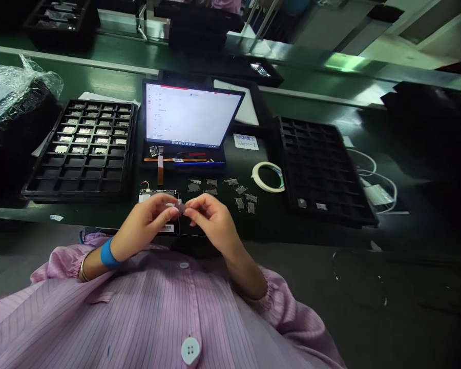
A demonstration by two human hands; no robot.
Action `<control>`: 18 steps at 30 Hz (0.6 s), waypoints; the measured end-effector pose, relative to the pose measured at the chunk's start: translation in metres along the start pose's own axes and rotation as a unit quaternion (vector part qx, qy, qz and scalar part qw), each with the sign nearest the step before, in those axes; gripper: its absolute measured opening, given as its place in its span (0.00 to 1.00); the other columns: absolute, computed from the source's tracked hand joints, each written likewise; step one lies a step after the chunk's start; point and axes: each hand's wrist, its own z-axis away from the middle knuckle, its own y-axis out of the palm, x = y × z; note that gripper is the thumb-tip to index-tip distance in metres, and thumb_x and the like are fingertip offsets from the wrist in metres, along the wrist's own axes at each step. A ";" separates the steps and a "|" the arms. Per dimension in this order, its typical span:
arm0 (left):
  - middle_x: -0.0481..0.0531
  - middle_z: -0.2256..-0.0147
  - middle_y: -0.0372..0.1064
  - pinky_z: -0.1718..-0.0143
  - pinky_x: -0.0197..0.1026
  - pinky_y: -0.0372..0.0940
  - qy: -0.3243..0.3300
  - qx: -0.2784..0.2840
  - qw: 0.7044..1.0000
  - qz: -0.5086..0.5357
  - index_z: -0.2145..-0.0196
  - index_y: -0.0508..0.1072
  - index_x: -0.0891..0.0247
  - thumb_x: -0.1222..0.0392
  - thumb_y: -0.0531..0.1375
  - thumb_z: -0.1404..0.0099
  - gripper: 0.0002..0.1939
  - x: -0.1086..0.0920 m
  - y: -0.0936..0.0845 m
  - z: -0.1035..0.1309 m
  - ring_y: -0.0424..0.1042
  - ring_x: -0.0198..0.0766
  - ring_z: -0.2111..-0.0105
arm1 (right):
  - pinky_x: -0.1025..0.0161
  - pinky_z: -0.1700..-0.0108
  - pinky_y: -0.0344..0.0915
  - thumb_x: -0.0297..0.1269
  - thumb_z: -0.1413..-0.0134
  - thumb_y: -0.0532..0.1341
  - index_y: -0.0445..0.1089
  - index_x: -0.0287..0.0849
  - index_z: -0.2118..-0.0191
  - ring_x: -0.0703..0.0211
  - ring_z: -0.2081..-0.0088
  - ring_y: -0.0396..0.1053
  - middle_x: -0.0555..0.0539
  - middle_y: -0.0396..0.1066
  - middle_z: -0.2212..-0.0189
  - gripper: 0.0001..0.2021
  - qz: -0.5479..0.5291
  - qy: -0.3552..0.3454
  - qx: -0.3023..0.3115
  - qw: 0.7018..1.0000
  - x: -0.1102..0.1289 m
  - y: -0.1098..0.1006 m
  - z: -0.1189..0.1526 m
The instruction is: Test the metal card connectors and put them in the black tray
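Both hands meet over the near edge of the bench, fingertips pinched on a small greyish flat piece, its kind too small to make out. My left hand, with a blue wristband, grips its left side. My right hand has thumb and forefinger on its right side. Partly hidden beneath my left hand lies a flat device with a circuit board along its top edge and a white label. Small thin metal plates lie loose to the right, with more plates beyond my hands.
A lit screen stands behind, with flex cables and a blue pen-like tool before it. A black tray holding small boards is at left. Right are a tape roll and another black tray with two small parts.
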 end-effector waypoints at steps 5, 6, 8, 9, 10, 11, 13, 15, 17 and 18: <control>0.63 0.44 0.69 0.42 0.60 0.59 0.154 -0.079 0.904 -0.390 0.52 0.74 0.66 0.59 0.55 0.29 0.13 0.013 -0.002 -0.011 0.63 0.57 0.40 | 0.70 0.81 0.67 0.41 0.50 0.65 0.67 0.43 0.60 0.64 0.76 0.70 0.52 0.71 0.73 0.12 0.058 0.037 -0.077 0.995 -0.019 -0.004 -0.030; 0.63 0.43 0.68 0.43 0.60 0.59 0.163 -0.067 0.889 -0.423 0.50 0.73 0.66 0.60 0.55 0.29 0.14 0.017 -0.001 -0.012 0.63 0.58 0.40 | 0.71 0.83 0.66 0.41 0.50 0.64 0.68 0.41 0.61 0.64 0.77 0.69 0.52 0.71 0.74 0.12 0.061 0.042 -0.077 0.994 -0.021 -0.005 -0.034; 0.62 0.43 0.69 0.45 0.58 0.62 0.177 -0.064 0.867 -0.462 0.47 0.71 0.66 0.61 0.54 0.29 0.15 0.024 0.003 -0.013 0.65 0.56 0.41 | 0.72 0.85 0.64 0.41 0.51 0.63 0.70 0.39 0.63 0.65 0.78 0.69 0.51 0.71 0.75 0.12 0.057 0.048 -0.076 0.994 -0.022 -0.005 -0.040; 0.61 0.44 0.69 0.46 0.57 0.62 0.185 -0.071 0.859 -0.473 0.47 0.71 0.66 0.61 0.54 0.28 0.15 0.026 0.004 -0.012 0.66 0.55 0.42 | 0.72 0.85 0.63 0.41 0.51 0.63 0.71 0.39 0.63 0.65 0.79 0.69 0.51 0.71 0.75 0.12 0.054 0.050 -0.076 0.994 -0.022 -0.006 -0.042; 0.61 0.43 0.69 0.46 0.56 0.63 0.192 -0.081 0.852 -0.480 0.46 0.71 0.66 0.61 0.54 0.28 0.15 0.029 0.006 -0.012 0.67 0.53 0.42 | 0.73 0.86 0.63 0.41 0.51 0.63 0.71 0.39 0.64 0.65 0.79 0.69 0.50 0.71 0.75 0.12 0.053 0.052 -0.077 0.994 -0.022 -0.006 -0.043; 0.60 0.43 0.69 0.46 0.55 0.62 0.199 -0.091 0.848 -0.483 0.46 0.71 0.66 0.61 0.54 0.28 0.15 0.031 0.007 -0.011 0.67 0.52 0.43 | 0.73 0.86 0.63 0.41 0.52 0.63 0.71 0.38 0.64 0.65 0.79 0.69 0.51 0.71 0.75 0.12 0.053 0.053 -0.078 0.994 -0.022 -0.006 -0.044; 0.59 0.43 0.69 0.45 0.54 0.62 0.208 -0.105 0.846 -0.480 0.46 0.71 0.65 0.61 0.54 0.28 0.15 0.034 0.008 -0.010 0.67 0.51 0.42 | 0.73 0.86 0.63 0.40 0.52 0.64 0.71 0.38 0.64 0.66 0.79 0.69 0.51 0.71 0.76 0.11 0.050 0.054 -0.076 0.994 -0.021 -0.007 -0.045; 0.58 0.43 0.69 0.45 0.54 0.62 0.211 -0.112 0.849 -0.472 0.46 0.71 0.65 0.60 0.54 0.28 0.16 0.036 0.008 -0.009 0.67 0.50 0.42 | 0.73 0.86 0.63 0.40 0.52 0.64 0.72 0.38 0.65 0.65 0.79 0.68 0.51 0.70 0.76 0.11 0.040 0.053 -0.074 0.995 -0.022 -0.008 -0.045; 0.58 0.43 0.69 0.44 0.54 0.62 0.211 -0.113 0.852 -0.465 0.46 0.71 0.64 0.60 0.54 0.28 0.16 0.037 0.007 -0.009 0.67 0.49 0.42 | 0.73 0.86 0.64 0.40 0.53 0.64 0.72 0.38 0.64 0.65 0.78 0.69 0.51 0.70 0.76 0.11 0.032 0.051 -0.074 0.995 -0.023 -0.008 -0.045; 0.57 0.43 0.69 0.44 0.54 0.62 0.211 -0.113 0.853 -0.463 0.46 0.71 0.64 0.60 0.54 0.28 0.16 0.037 0.007 -0.009 0.67 0.49 0.42 | 0.73 0.86 0.64 0.40 0.53 0.64 0.72 0.38 0.64 0.65 0.78 0.69 0.51 0.70 0.76 0.11 0.030 0.052 -0.074 0.995 -0.024 -0.008 -0.045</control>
